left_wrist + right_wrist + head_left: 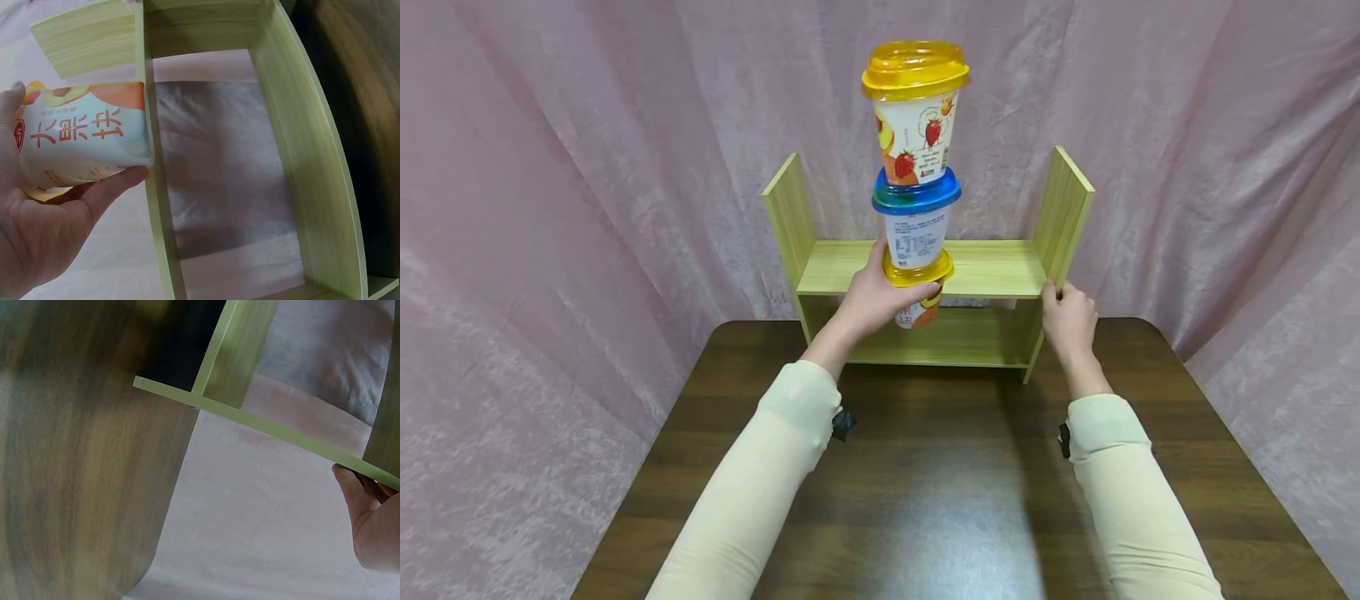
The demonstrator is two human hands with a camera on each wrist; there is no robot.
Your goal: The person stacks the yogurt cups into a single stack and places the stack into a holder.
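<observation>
My left hand (880, 296) grips the bottom cup (916, 310) of a stack of three cups, held in front of a light green wooden shelf (992, 268). Above it sit a blue-lidded cup (916, 221) and a yellow-lidded cup (916, 112) with strawberry pictures. In the left wrist view my fingers (103, 190) curl round the bottom cup (84, 134) beside the shelf board (159, 206). My right hand (1067, 317) holds the front edge of the shelf's right side panel (1063, 212). The right wrist view shows my fingers (369, 519) on that panel's edge (262, 422).
The shelf stands at the back of a dark wooden table (940, 483), which also shows in the right wrist view (81, 456). Pink curtain cloth (572, 167) hangs behind and on both sides. The shelf's lower board (955, 342) shows behind the cup.
</observation>
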